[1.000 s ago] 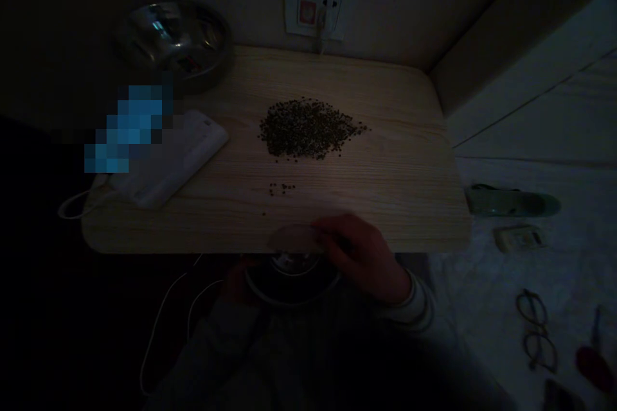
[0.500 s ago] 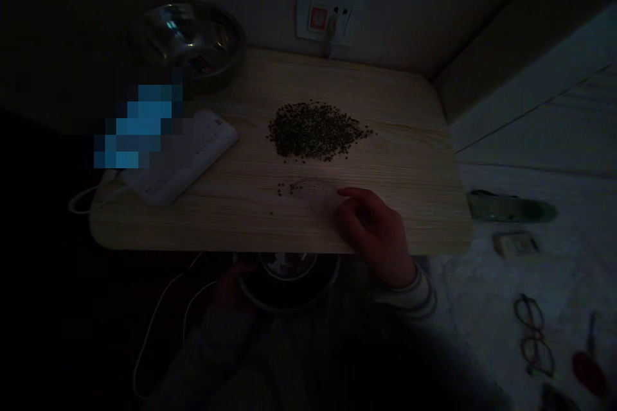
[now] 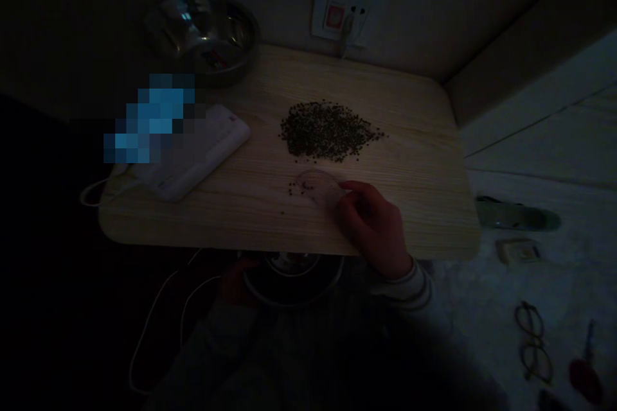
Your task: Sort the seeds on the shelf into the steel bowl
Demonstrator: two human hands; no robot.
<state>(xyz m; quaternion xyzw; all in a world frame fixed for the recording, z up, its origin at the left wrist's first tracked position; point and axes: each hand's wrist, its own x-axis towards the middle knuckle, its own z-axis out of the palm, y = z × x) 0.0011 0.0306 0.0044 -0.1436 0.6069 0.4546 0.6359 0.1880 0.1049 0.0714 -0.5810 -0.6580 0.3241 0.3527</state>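
My right hand (image 3: 372,221) pinches a clear, thin, rounded plastic piece (image 3: 324,189) between thumb and fingers, low over the wooden table. A few loose dark grains (image 3: 291,190) lie at the left edge of that piece. Just beyond it spreads a pile of small dark grains (image 3: 328,131). Below the table's front edge my left hand (image 3: 237,281) grips the left rim of a dark round pan (image 3: 270,286). Part of a shiny round dish (image 3: 294,264) shows inside the pan, with the table edge hiding the rest.
A steel bowl (image 3: 202,38) stands at the back left of the table (image 3: 409,173). Near it lie a white power strip (image 3: 212,151) with a cable and a blurred-out bright patch. A wall socket (image 3: 348,13) is behind. Glasses (image 3: 533,340) and a green object (image 3: 518,214) lie to the right.
The view has shifted slightly, so the table appears farther right. Relative to the table, my right hand and the clear piece have slid a little left, toward the loose grains. My left hand stays at the pan.
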